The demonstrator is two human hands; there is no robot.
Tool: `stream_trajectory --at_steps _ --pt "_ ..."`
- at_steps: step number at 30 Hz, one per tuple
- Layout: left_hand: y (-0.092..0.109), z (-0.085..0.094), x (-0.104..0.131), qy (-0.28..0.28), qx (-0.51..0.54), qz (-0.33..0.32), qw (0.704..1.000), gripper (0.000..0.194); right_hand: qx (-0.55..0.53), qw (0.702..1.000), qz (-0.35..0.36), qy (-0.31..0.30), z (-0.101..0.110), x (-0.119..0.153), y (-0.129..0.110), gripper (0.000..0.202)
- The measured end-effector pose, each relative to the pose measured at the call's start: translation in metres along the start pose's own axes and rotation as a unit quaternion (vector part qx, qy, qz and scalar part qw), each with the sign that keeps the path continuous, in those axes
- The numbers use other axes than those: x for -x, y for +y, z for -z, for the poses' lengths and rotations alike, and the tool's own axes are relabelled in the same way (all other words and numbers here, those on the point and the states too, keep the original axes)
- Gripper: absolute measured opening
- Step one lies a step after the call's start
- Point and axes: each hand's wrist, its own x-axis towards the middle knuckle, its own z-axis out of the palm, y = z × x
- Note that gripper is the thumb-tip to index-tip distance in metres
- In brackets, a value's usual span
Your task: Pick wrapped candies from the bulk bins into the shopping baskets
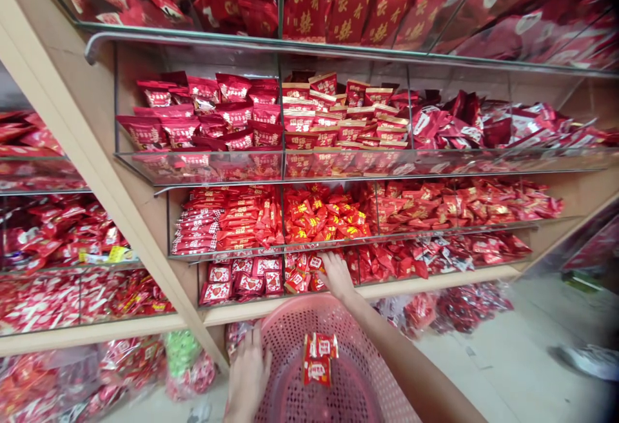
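Note:
A pink perforated plastic basket (286, 327) stands in front of me below the shelves. My left hand (249, 368) is closed on its left rim. A few red candy packets (318, 371) with white lettering lie in the bottom of the basket. Over the basket's far rim, my right hand (337, 276) reaches into the lowest shelf, fingers stretched and apart. Its fingertips are at the small red wrapped candies (298, 275) in that compartment; I see nothing held in them. Left of these, in the neighbouring compartment, are white-and-red heart-patterned packets (246, 283).
Above, glass-fronted shelves (217, 168) hold rows of red packaged sweets. A slanting wooden upright (97, 133) parts them from another candy rack at left. Plastic bags of sweets (464, 307) sit on the floor under the bottom ledge. A blurred shoe (587, 360) shows at right.

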Motion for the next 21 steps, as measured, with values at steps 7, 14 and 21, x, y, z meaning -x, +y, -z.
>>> stream_trajectory --at_steps 7,14,21 --pt "0.001 0.003 0.000 0.006 -0.009 -0.011 1.000 0.043 -0.065 0.997 0.021 0.029 0.027 0.029 0.004 0.042" --pt "0.003 0.005 -0.001 -0.010 -0.011 -0.001 1.000 0.045 -0.143 0.989 0.015 0.020 0.043 0.081 0.010 0.041" --pt "0.001 0.001 0.000 0.004 -0.017 -0.010 1.000 0.046 -0.185 0.977 0.021 -0.107 0.011 0.126 0.002 0.038"
